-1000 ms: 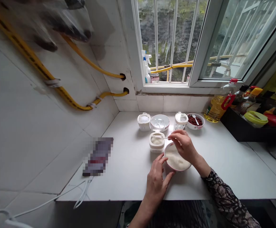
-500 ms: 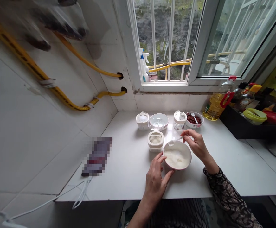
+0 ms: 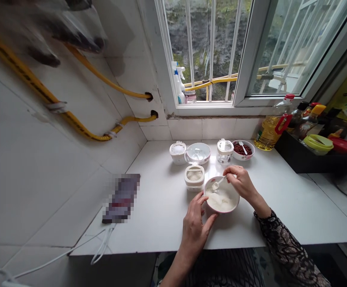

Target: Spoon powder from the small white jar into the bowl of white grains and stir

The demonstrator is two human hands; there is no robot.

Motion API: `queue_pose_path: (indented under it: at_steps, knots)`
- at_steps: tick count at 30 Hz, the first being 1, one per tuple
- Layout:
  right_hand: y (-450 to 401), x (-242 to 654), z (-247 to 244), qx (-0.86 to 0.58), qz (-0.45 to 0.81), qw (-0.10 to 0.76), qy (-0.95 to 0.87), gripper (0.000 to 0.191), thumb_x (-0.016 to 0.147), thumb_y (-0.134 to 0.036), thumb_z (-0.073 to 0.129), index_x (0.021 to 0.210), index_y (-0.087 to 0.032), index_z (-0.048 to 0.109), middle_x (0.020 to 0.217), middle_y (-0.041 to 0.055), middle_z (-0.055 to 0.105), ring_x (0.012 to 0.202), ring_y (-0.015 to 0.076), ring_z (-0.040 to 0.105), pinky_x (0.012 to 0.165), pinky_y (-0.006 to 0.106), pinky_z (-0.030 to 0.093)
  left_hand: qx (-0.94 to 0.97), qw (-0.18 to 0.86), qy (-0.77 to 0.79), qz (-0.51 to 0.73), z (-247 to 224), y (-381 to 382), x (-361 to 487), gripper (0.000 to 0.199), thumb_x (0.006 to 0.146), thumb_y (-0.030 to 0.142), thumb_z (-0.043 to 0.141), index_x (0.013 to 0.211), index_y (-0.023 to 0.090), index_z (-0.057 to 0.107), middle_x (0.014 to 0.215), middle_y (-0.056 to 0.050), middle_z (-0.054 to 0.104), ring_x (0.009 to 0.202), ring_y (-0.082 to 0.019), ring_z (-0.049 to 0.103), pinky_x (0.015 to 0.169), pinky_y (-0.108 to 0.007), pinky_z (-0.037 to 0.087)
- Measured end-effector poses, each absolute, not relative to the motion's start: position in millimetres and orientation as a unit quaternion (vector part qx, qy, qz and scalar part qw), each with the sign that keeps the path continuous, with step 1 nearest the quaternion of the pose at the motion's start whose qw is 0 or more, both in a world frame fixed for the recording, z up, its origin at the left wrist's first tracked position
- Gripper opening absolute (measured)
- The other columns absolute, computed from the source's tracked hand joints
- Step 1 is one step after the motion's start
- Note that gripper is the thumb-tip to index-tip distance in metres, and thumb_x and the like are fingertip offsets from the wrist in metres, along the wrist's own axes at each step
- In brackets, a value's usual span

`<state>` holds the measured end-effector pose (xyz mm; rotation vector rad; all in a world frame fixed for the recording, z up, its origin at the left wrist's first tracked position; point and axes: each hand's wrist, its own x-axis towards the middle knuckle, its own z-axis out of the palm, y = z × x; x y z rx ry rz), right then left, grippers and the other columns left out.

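Note:
My left hand [image 3: 195, 227] grips the near left side of a pink-rimmed white bowl [image 3: 209, 203] on the counter. The bowl holds a white, powdery or pasty mass [image 3: 222, 199]. My right hand [image 3: 241, 184] pinches a small white spoon [image 3: 218, 183], whose tip rests in that mass. Just behind the bowl, to the left, stands an open white canister [image 3: 194, 176] of pale powder. Its lid is not distinguishable.
On the white counter [image 3: 161, 207] stand a white canister [image 3: 177, 153], a white bowl [image 3: 198, 153], a clear jar [image 3: 225, 150] and a bowl of red beans [image 3: 243, 149]. Right: an oil bottle [image 3: 270, 129] and black tray [image 3: 310, 159]. Left: a pixelated phone [image 3: 122, 198].
My right hand has moved from beside the open canister to over the bowl, carrying the spoon from the rim down into the white contents. My left hand stays on the bowl.

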<state>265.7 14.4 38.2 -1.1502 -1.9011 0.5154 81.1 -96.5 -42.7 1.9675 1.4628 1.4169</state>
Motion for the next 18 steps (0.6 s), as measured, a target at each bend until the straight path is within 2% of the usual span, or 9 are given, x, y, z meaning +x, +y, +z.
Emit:
queue_pose_path:
  at_steps: [4, 6, 12, 18]
  knots:
    - [17.1, 270.5, 42.6, -0.477, 0.34, 0.44, -0.68, 0.016, 0.072, -0.023, 0.049, 0.067, -0.022, 0.064, 0.052, -0.002, 0.058, 0.056, 0.0171, 0.053, 0.064, 0.031, 0.042, 0.688, 0.151, 0.505, 0.499, -42.5, -96.3, 81.0, 0.042, 0.088, 0.016, 0.064, 0.128, 0.024, 0.051, 0.138, -0.014, 0.058, 0.119, -0.028, 0.063, 0.072, -0.034, 0.062]
    - [18.5, 270.6, 43.5, -0.477, 0.4, 0.447, -0.642, 0.015, 0.07, -0.027, 0.052, 0.066, -0.021, 0.065, 0.051, -0.002, 0.057, 0.054, 0.0163, 0.052, 0.06, 0.03, 0.041, 0.688, 0.153, 0.504, 0.499, -42.2, -96.3, 80.9, 0.043, 0.088, 0.016, 0.064, 0.128, 0.025, 0.051, 0.138, -0.014, 0.058, 0.119, -0.028, 0.063, 0.072, -0.034, 0.062]
    - [21.5, 270.7, 44.9, -0.459, 0.493, 0.462, -0.577, 0.012, 0.064, -0.027, 0.058, 0.063, -0.019, 0.066, 0.049, -0.0025, 0.057, 0.051, 0.0148, 0.05, 0.065, 0.032, 0.043, 0.692, 0.155, 0.503, 0.494, -41.8, -96.2, 79.9, 0.042, 0.089, 0.016, 0.064, 0.128, 0.025, 0.05, 0.138, -0.014, 0.056, 0.117, -0.028, 0.063, 0.072, -0.035, 0.062]
    - [20.6, 267.2, 43.6, -0.444, 0.52, 0.473, -0.556, 0.013, 0.066, -0.029, 0.062, 0.068, -0.018, 0.069, 0.05, -0.0025, 0.058, 0.055, 0.0154, 0.053, 0.07, 0.034, 0.046, 0.691, 0.156, 0.497, 0.501, -41.9, -96.1, 80.0, 0.041, 0.09, 0.017, 0.063, 0.128, 0.025, 0.05, 0.138, -0.014, 0.057, 0.118, -0.028, 0.063, 0.072, -0.033, 0.062]
